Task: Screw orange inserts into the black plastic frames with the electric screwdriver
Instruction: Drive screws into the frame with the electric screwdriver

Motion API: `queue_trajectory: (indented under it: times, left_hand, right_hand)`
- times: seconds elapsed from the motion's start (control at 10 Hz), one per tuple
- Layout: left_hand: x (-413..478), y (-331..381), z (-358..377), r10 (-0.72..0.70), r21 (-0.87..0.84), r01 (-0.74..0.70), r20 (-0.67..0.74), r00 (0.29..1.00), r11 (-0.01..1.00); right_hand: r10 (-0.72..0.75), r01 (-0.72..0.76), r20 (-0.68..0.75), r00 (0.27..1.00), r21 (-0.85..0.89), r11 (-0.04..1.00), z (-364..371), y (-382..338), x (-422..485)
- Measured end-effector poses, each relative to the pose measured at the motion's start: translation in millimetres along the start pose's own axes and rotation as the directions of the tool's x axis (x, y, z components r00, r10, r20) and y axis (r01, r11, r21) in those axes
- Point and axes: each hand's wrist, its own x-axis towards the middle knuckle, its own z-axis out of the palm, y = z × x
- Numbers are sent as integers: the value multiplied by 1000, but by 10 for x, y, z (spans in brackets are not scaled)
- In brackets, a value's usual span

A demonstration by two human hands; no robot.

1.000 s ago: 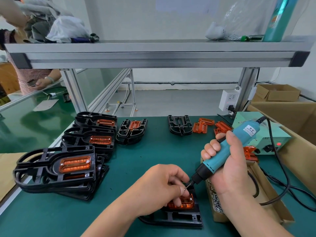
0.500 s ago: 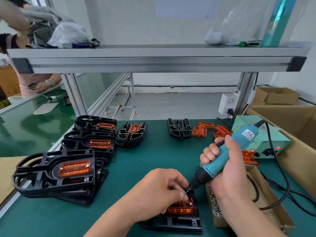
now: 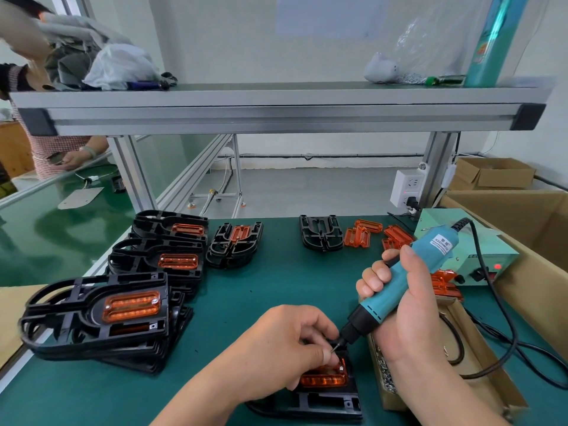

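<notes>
Head view: the right hand [image 3: 408, 309] grips the smooth teal screwdriver [image 3: 408, 281], its thin bit tilted down over a glossy, ribbed orange insert [image 3: 322, 378]. The insert sits in the matte black frame [image 3: 322, 404] at the near edge of the green surface [image 3: 276, 287]. The left hand [image 3: 285, 348] pinches what looks like 1 small screw [image 3: 333, 350] at the bit tip. I'd say a screw is being started; next, the bit must seat squarely and press straight down.
</notes>
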Motion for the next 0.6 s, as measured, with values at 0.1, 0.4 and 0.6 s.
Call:
queue_trajectory:
  times: [0.1, 0.4, 0.6]
  left_hand:
    - [2, -6, 4, 3, -13, -3, 11, 1000, 1000]
    - [2, 22, 3, 2, -9, -2, 4, 1000, 1000]
    - [-59, 49, -73, 4, -17, -4, 12, 1000, 1000]
  right_hand:
    - [0, 0, 0, 1000, -1, 1000, 5, 2, -5]
    - [4, -4, 12, 1000, 11, 1000, -32, 17, 17]
    - [9, -9, 4, 1000, 22, 1000, -36, 11, 23]
